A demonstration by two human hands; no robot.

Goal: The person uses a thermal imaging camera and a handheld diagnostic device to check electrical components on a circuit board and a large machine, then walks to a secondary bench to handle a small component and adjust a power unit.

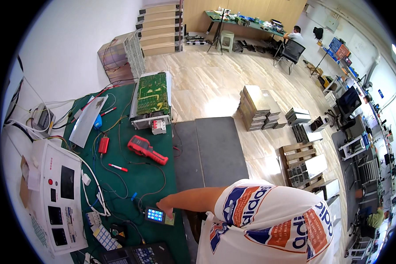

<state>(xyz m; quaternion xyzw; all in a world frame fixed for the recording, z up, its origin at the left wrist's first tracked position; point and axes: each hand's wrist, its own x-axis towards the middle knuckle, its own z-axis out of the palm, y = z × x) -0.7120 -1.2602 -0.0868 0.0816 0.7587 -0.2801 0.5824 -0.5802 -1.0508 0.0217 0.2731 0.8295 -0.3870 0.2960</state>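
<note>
Just beside the right hand (165, 206), a small dark device (155, 214) lies on the bench (146, 181), its screen lit with blue tiles; whether the hand pinches it, I cannot tell. Beyond: a red meter (146, 149).

A red handheld instrument (146, 150) lies on the green surface (146, 179) near a green circuit board (152, 93). Metal cases (254, 104) sit stacked on the marbled floor (202, 83); across the room I see a person (295, 36) in a black chair (291, 51), near a pale stool (227, 39).
</note>
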